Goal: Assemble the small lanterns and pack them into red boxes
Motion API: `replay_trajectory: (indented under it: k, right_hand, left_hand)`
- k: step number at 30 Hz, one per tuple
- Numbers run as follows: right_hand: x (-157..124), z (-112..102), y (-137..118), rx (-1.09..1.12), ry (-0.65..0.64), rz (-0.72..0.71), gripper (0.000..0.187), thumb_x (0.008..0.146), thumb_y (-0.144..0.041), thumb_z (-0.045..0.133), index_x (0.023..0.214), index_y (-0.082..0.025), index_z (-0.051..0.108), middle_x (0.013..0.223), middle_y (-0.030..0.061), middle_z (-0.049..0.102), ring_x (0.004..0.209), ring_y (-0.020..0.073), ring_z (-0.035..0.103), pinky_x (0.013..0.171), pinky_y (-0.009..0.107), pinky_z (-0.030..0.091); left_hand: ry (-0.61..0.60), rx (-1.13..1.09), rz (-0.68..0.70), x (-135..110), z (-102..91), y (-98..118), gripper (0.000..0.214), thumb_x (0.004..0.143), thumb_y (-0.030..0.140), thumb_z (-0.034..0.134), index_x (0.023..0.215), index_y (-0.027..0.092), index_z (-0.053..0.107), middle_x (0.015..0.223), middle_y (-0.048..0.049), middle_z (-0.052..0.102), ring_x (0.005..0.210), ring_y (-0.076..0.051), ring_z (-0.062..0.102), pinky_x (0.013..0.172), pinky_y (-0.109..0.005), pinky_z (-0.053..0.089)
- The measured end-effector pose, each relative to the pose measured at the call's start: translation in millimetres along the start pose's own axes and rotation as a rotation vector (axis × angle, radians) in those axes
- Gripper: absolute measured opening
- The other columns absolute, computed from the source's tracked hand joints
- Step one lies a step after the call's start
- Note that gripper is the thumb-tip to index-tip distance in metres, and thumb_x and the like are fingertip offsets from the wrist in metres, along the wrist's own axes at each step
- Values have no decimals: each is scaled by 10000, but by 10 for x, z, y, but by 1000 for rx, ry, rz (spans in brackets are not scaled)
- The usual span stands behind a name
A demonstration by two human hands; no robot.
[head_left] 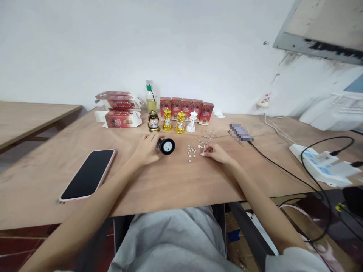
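Note:
My left hand [147,149] is closed around a small black lantern [169,153], tipped so that its round underside with a white inset faces me. To the right, my right hand [215,152] is low over the table with thumb and fingertips together. A tiny pale piece shows at those fingertips, too small to make out. Several coin cells [190,161] lie loose between the hands, and small white pieces [200,146] are by the right fingertips. Behind them stand a bronze lantern [154,124], two gold lanterns [167,122] [180,125] and a white lantern [191,124].
Red boxes [206,113] line the wall, beside a bottle [151,102]; opened cartons [120,119] lie left of it. Thin wire pieces [209,134] are behind the right hand. A phone [88,175] rests at left, another cabled phone [241,132] at right near a power strip [320,166].

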State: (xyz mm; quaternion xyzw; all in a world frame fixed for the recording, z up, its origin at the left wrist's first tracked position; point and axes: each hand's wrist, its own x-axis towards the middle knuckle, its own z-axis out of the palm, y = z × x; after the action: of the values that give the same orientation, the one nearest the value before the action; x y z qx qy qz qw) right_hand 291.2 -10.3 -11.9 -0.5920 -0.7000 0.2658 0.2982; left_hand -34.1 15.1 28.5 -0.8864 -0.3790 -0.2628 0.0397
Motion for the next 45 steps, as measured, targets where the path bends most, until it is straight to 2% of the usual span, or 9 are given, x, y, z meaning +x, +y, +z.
replay_trajectory:
  k: [5,11,19,29,35,45]
  right_hand:
    - [-26,-4,-46,-34,18,-34,255,690,-430,674,710,-183,615,671,-6,623,607,129,521,575,252,370]
    - [-34,-14,-79,-3,39,-33,263,664,-390,709,791,-176,625,744,13,649,643,135,542,611,261,403]
    - [-36,-33,-80,-52,0,-84,229,711,-407,665,733,-180,638,771,25,643,686,147,554,638,268,402]
    - [-42,-24,-71,-99,24,-73,221,724,-396,662,721,-184,598,757,10,622,674,141,531,625,265,395]
    - [-55,-46,-107,-80,10,-82,215,731,-376,667,796,-178,616,793,23,635,691,143,550,653,271,419]
    - [-52,-75,-72,-174,-3,-191,186,773,-374,644,767,-190,617,826,27,600,685,140,530,652,271,403]
  left_hand:
    - [23,6,15,1,4,2,544,581,162,510,1123,153,459,1132,-106,597,1061,-280,564,846,-389,394]
    - [30,14,-3,-6,-3,26,551,579,153,516,1127,163,454,1128,-99,592,1063,-277,561,858,-386,383]
    - [27,18,12,-6,4,40,542,580,154,509,1118,173,448,1147,-105,589,1095,-275,550,869,-377,370]
    - [15,23,12,-1,8,37,519,586,165,523,1101,176,459,1154,-104,584,1087,-281,547,876,-388,360]
    - [11,28,11,-5,5,39,521,595,172,519,1112,175,456,1164,-105,583,1102,-277,540,870,-380,359]
    - [23,26,33,-5,20,29,507,605,181,512,1109,178,460,1160,-107,584,1093,-280,541,871,-388,356]
